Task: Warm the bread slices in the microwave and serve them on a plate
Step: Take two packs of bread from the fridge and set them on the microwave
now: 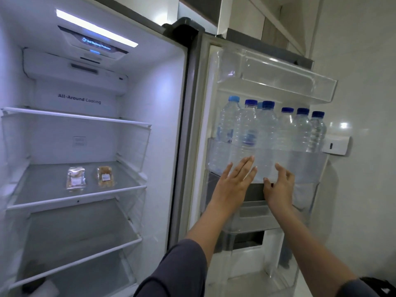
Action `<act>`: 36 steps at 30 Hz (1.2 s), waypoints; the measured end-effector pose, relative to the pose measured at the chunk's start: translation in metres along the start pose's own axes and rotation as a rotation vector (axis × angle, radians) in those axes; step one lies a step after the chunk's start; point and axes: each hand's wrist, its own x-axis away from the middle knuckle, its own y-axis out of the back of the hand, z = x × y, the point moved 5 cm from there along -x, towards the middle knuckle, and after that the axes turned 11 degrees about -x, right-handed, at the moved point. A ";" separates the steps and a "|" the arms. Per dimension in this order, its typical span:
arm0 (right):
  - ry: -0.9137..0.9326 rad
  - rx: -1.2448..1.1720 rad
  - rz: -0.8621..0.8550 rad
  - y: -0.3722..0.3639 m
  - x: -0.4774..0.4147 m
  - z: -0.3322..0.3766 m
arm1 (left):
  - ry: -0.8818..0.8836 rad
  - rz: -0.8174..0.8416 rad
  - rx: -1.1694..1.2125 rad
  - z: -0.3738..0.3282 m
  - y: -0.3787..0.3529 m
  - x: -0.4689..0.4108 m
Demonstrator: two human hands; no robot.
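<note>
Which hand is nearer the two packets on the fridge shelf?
Left. The left hand is at the door bin, right of the packets; the right hand is farther right along the same bin.

Left bread packet point(75, 179): clear wrap, white label, flat on the shelf point(42, 185), left-centre of the frame.
Right bread packet point(105, 176): browner, just beside it, not touching.

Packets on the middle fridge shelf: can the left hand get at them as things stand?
Probably yes. The fridge door is open, nothing stands before the packets, and the left hand, open at the door bin, holds nothing.
</note>
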 end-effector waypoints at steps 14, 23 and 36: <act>0.506 -0.238 0.082 -0.139 0.088 0.147 | 0.396 0.090 0.314 0.190 0.046 0.103; 0.177 -0.209 0.651 -0.336 0.126 0.138 | 0.934 0.239 0.232 0.362 0.028 0.221; -0.096 -0.136 1.038 -0.583 0.093 0.062 | 1.280 0.602 0.037 0.517 -0.080 0.305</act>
